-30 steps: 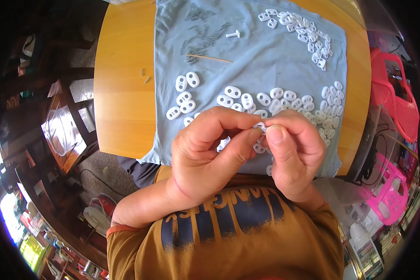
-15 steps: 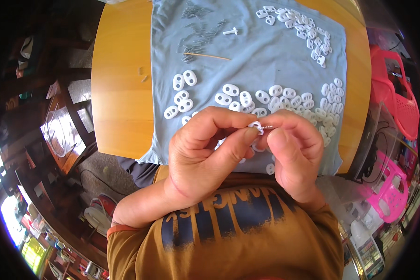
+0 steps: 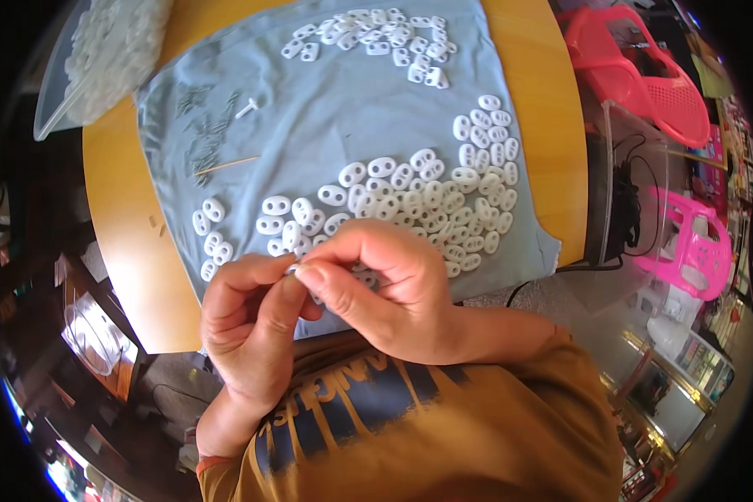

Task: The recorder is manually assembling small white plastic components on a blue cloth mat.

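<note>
My left hand (image 3: 255, 326) and my right hand (image 3: 389, 289) meet above the near edge of the blue-grey cloth (image 3: 309, 117). Both are closed, with thumbs and forefingers pinching a small white plastic piece (image 3: 292, 268). Most of that piece is hidden by the fingertips, and no spring shows there. Behind the hands lie many white two-hole oval cord locks (image 3: 332, 196). Small metal coil springs (image 3: 205, 155) are heaped at the cloth's left side. Close to them lie a thin wooden stick (image 3: 230, 166) and a white T-shaped part (image 3: 247, 108).
More white two-hole pieces (image 3: 379, 48) are spread along the cloth's far edge. A clear plastic bin (image 3: 109, 58) of white parts stands at the table's far left corner. Red (image 3: 636, 71) and pink (image 3: 693, 251) plastic chairs are off to the right of the wooden table (image 3: 113, 251).
The view has swung, so the table and cloth sit further left and the bin has come in. A spring stuck out of the white piece between my fingers before; now fingertips cover that spot.
</note>
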### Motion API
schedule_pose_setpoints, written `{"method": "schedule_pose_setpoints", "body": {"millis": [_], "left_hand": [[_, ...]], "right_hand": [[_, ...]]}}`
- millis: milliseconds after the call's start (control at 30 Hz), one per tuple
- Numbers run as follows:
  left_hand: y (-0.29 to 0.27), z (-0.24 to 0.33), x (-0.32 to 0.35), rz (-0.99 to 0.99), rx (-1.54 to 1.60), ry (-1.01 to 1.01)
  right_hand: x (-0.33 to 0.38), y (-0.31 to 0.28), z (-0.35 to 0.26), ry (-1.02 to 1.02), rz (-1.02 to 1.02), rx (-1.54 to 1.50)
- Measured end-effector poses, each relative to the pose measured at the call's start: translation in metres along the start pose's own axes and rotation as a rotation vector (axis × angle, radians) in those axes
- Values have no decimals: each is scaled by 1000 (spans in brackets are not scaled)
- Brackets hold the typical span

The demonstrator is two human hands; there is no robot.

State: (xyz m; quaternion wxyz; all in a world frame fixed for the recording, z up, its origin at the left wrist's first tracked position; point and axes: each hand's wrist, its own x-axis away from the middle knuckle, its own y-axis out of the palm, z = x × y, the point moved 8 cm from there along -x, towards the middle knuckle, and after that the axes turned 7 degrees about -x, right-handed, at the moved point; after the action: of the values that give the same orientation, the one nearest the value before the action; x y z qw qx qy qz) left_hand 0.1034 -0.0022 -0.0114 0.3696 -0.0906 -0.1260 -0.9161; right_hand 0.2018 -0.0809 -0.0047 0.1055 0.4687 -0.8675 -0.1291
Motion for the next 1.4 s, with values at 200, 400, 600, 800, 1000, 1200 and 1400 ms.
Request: {"method": "schedule_pose_setpoints", "body": {"millis": [200, 400, 600, 800, 1000, 1200, 1400], "left_hand": [[8, 4, -1, 16, 20, -10], [2, 16, -6, 28, 57, 21], [-11, 5, -3, 47, 85, -29], [-19, 3, 0, 57, 110, -10], [-17, 2, 1, 40, 165, -10], [-10, 6, 0, -9, 236, -32], [-8, 11, -1, -23, 270, -28]], "right_hand": [[-3, -9, -18, -62, -42, 104], [-22, -59, -74, -382, 94, 930], [-34, -90, -76, -454, -39, 1389], [-38, -92, -69, -364, -86, 1442], [-43, -82, -67, -296, -100, 1414], [-35, -58, -43, -8, 113, 189], [-26, -18, -34, 195, 17, -42]]}}
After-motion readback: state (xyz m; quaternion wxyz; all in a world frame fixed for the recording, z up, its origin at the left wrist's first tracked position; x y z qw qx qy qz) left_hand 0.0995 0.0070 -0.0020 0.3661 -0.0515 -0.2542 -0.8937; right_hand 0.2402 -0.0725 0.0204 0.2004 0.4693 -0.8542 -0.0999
